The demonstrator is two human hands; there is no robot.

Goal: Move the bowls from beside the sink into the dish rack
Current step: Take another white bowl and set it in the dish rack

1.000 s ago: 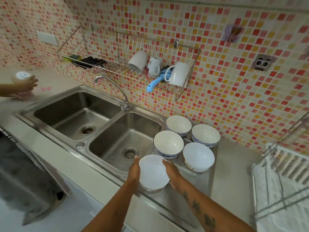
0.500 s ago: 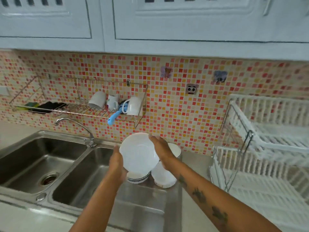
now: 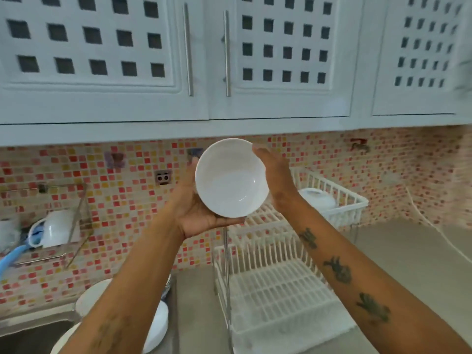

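Observation:
I hold a plain white bowl [image 3: 231,178] up at chest height, its inside tilted toward me. My left hand [image 3: 196,213] cups it from below and the left side. My right hand [image 3: 277,175] presses its right rim. The white two-tier dish rack [image 3: 278,290] stands just below and to the right of the bowl; a white bowl [image 3: 316,199] lies in its upper tier. Other white bowls [image 3: 158,325] remain on the counter at the lower left, partly hidden by my left forearm.
White wall cabinets [image 3: 204,60] hang close above the raised bowl. A wire wall shelf [image 3: 63,241] with a white mug and a blue utensil is at the left. The sink corner [image 3: 25,338] shows at bottom left. Grey counter [image 3: 408,264] stretches right of the rack.
Both hands lifted the bowl off the counter beside the sink and carried it up and right, over the dish rack. The view swung right and upward.

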